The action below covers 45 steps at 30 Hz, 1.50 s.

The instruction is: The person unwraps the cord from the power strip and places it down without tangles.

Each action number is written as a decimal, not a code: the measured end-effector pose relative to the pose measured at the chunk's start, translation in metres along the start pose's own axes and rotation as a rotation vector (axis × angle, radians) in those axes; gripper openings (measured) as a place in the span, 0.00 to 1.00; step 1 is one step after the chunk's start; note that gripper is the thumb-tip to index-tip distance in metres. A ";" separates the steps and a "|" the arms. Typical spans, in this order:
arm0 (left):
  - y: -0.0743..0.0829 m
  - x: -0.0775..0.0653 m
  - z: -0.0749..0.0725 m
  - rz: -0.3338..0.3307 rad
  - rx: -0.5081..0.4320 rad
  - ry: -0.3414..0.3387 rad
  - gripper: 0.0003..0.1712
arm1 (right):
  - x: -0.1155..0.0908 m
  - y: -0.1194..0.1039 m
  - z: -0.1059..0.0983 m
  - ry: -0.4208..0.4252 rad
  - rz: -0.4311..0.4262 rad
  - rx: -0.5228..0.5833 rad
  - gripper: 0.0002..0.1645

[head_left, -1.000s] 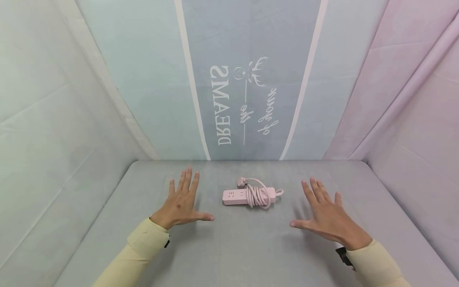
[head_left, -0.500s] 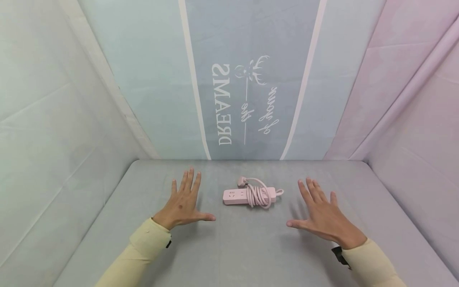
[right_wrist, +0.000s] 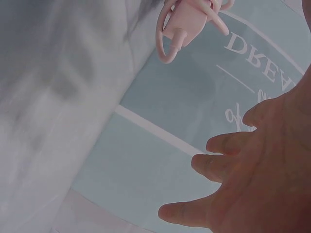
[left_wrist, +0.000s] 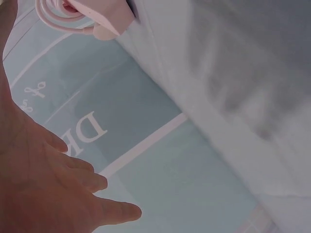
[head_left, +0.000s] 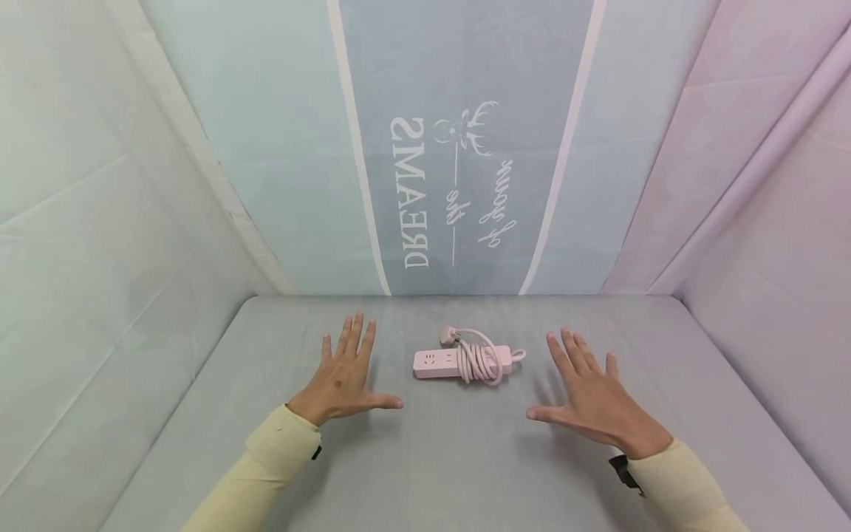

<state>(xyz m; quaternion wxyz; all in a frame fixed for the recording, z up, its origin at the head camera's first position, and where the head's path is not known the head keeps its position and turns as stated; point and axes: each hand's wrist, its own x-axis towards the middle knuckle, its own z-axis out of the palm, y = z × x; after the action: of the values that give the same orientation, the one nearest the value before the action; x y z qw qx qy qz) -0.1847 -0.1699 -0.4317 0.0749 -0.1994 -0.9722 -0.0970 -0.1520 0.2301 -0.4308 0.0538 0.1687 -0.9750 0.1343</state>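
A pink power strip [head_left: 435,363] lies lengthwise on the grey surface, its cord [head_left: 473,363] wound in several turns around the right half. The plug [head_left: 448,336] rests just behind the strip, and a small cord loop sticks out at the right end. To the left of the strip my left hand [head_left: 340,383] hovers with fingers spread and thumb pointing inward. My right hand [head_left: 595,403] mirrors it on the other side, fingers spread and thumb out. Neither hand touches the strip. Both wrist views show part of the strip at the top, apart from the palms.
The grey padded surface [head_left: 459,473] meets a blue-green cloth backdrop [head_left: 459,59] with mirrored white lettering. Pale cloth walls stand at the left [head_left: 100,222] and right [head_left: 784,281]. Shadows of the hands fall on the surface.
Both hands have drifted slightly inward toward the power strip, the right one a little more. Finger poses stay the same, and the strip has not moved.
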 end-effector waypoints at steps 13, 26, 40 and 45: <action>-0.002 0.004 -0.005 0.001 -0.033 -0.044 0.81 | 0.004 -0.010 -0.009 -0.033 -0.004 0.030 0.73; 0.000 0.009 0.003 0.004 -0.053 -0.049 0.81 | 0.008 -0.013 -0.004 -0.022 -0.024 0.032 0.73; 0.002 0.014 0.011 0.001 -0.069 -0.074 0.79 | 0.011 -0.013 0.001 -0.024 -0.020 0.022 0.72; 0.003 0.015 0.016 0.001 -0.085 -0.066 0.78 | 0.011 -0.014 0.004 -0.025 -0.020 0.021 0.72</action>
<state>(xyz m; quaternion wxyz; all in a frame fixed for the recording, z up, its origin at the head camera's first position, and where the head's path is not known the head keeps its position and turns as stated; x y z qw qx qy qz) -0.1988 -0.1577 -0.4436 0.0341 -0.2060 -0.9691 -0.1313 -0.1579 0.2132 -0.4293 0.0410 0.1806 -0.9724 0.1417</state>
